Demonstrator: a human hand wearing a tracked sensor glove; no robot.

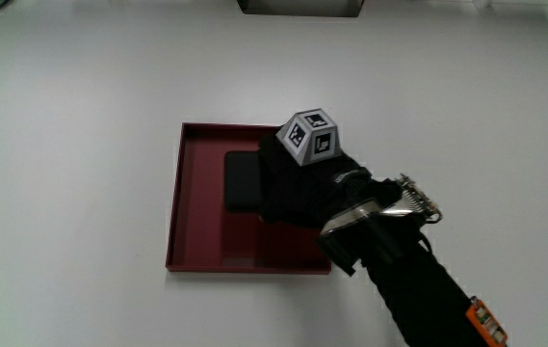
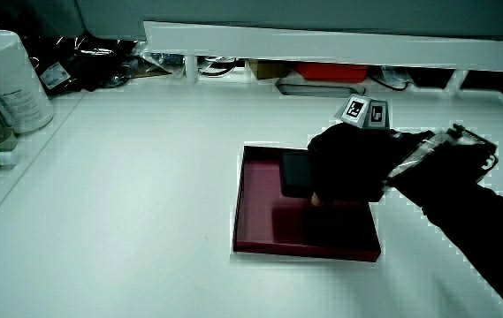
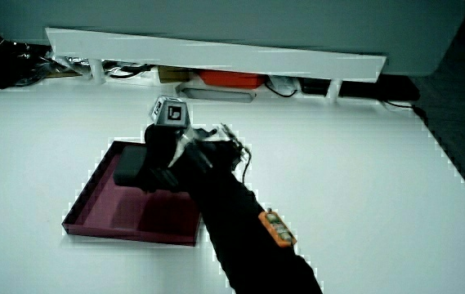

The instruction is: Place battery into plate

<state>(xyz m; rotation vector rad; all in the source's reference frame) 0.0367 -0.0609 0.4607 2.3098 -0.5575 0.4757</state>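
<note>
A dark red square plate (image 1: 196,224) with a low rim lies on the white table, and it shows in both side views (image 2: 260,216) (image 3: 101,208). A flat black battery (image 1: 243,181) is over the plate's inside, at the part farther from the person. The gloved hand (image 1: 298,189) is over the plate beside the battery, its fingers closed on the battery's end. In both side views the battery (image 2: 293,173) (image 3: 129,170) sticks out from the hand (image 2: 348,163) (image 3: 171,159). The patterned cube (image 1: 309,135) sits on the hand's back. Whether the battery touches the plate's floor I cannot tell.
A low white partition (image 2: 322,44) (image 3: 216,53) runs along the table's far edge, with cables and small items under it. A white canister (image 2: 8,79) stands at the table's edge. The black forearm (image 1: 428,289) reaches in from the person's side, with an orange tag (image 3: 274,229) on it.
</note>
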